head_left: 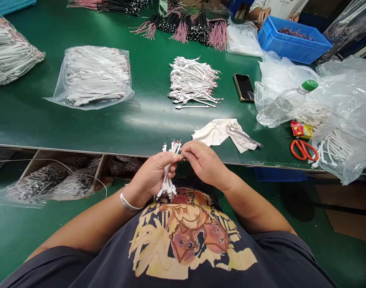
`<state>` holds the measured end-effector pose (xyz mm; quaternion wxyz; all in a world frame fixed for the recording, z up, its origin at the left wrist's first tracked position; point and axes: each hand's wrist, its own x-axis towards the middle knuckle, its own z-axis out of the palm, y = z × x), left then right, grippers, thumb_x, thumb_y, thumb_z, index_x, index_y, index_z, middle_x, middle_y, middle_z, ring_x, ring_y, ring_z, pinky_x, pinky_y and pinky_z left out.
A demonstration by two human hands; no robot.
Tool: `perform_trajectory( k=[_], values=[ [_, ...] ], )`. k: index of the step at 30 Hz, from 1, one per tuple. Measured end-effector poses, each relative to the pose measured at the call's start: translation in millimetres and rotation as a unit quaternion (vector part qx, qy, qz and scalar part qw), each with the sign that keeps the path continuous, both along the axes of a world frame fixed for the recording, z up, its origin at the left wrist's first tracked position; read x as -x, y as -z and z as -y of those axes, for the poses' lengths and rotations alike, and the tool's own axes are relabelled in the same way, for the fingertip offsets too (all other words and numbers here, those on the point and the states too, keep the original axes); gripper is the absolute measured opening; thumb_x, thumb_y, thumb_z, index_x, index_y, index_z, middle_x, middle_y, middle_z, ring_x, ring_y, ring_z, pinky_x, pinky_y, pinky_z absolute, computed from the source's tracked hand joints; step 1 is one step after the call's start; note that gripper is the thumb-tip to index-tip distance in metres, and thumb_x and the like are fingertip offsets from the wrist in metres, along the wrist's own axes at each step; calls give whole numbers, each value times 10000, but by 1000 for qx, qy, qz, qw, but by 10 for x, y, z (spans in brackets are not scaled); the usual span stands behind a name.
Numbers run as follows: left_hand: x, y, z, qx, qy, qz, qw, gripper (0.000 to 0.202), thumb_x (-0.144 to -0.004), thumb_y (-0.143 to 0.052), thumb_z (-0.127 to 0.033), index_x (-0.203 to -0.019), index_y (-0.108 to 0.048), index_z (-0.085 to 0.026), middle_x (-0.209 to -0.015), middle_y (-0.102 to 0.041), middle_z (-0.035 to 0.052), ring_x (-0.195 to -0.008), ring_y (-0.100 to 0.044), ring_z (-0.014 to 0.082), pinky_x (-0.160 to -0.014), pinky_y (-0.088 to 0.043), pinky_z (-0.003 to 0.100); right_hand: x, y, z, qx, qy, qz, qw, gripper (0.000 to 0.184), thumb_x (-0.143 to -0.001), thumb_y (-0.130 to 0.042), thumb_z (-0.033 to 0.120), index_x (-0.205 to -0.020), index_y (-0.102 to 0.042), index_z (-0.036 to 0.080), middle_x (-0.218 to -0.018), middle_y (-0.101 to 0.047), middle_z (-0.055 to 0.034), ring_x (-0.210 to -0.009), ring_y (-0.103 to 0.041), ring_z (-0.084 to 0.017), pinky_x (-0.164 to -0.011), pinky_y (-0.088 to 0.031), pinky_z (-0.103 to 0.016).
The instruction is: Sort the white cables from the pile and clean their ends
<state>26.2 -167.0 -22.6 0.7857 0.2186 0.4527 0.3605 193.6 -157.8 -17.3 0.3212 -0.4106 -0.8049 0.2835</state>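
Note:
My left hand [154,172] is closed around a bundle of short white cables [168,187] at the table's front edge. Their white connectors hang below the fist, and reddish bare wire tips stick up above it. Against the left thumb, my right hand [203,162] pinches what looks like a thin wire end; the fingers largely hide it. Farther back on the table lies a loose pile of similar white cables [193,82], with one cable [191,107] apart in front. Right of my hands, metal tweezers [244,136] rest on a pale cloth [214,132].
A bagged stack of white cables [96,74] lies left. To the right are a phone [244,87], a plastic bottle [283,106], orange-handled scissors [303,149] and clear bags [347,104]. At the back, a person's hand [263,15] is beside a blue crate [293,46].

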Motion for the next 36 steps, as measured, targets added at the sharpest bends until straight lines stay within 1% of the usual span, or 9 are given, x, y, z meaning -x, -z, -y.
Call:
perform_trajectory(
  k=[8,15,17,19,22,26,28,32,36],
  values=[
    [5,-7,-18,4,-7,10,1000,129,-674,-710,-185,-743,-678,-81,-629,-511,-18,-483,-411,8,-380,-308,97,-14,19,13,-6,18,-18,1000,145,-923,-387,163,-836,-498,198,-917,-608,-71,-895,-539,-179,-831,-424,-341],
    [8,-6,1,12,-19,16,1000,135,-658,-718,-168,-755,-689,-78,-678,-581,-3,-482,-440,8,-379,-328,111,-44,35,18,30,57,-36,997,147,-932,-405,202,-885,-544,198,-892,-611,-53,-858,-548,-167,-803,-435,-321],
    [17,-5,-1,18,-18,27,999,126,-665,-709,-156,-760,-684,-77,-693,-587,-1,-481,-442,6,-377,-330,108,-56,31,23,42,48,-43,997,150,-932,-413,209,-911,-561,198,-883,-616,-45,-853,-554,-161,-797,-438,-311],
    [26,-1,-7,23,-15,40,999,116,-678,-696,-147,-768,-677,-76,-686,-579,-4,-479,-443,6,-378,-337,105,-64,23,30,46,24,-42,998,144,-929,-426,209,-945,-568,200,-903,-623,-44,-870,-558,-158,-812,-440,-308],
    [32,10,-16,33,-13,57,998,118,-687,-685,-132,-788,-666,-74,-674,-570,-8,-474,-446,5,-378,-348,100,-61,17,40,34,0,-27,999,140,-928,-430,203,-956,-567,197,-927,-623,-53,-885,-555,-162,-833,-439,-317],
    [24,4,-19,47,-15,77,996,94,-697,-666,-100,-784,-650,-69,-685,-573,-8,-466,-448,2,-367,-351,91,-37,37,42,4,0,-8,1000,160,-937,-397,201,-899,-552,194,-900,-617,-64,-873,-548,-174,-825,-441,-335],
    [22,-19,-21,66,-14,89,994,79,-699,-655,-86,-775,-641,-68,-675,-568,-10,-459,-441,0,-361,-352,87,-24,49,40,-10,2,-9,1000,164,-940,-386,207,-882,-539,200,-903,-617,-68,-884,-548,-181,-827,-442,-346],
    [40,-83,-33,116,-10,128,985,62,-703,-630,-69,-765,-624,-66,-654,-554,-7,-449,-428,0,-351,-347,84,-9,53,28,-26,24,-27,999,155,-938,-383,212,-886,-529,206,-913,-613,-72,-903,-549,-185,-840,-443,-352],
    [85,-142,-43,142,-11,154,978,40,-725,-602,-75,-761,-610,-62,-620,-532,-6,-440,-420,3,-351,-349,82,3,37,12,-35,50,-55,997,149,-934,-395,204,-888,-536,204,-893,-612,-67,-874,-555,-174,-830,-450,-341]
  ],
)
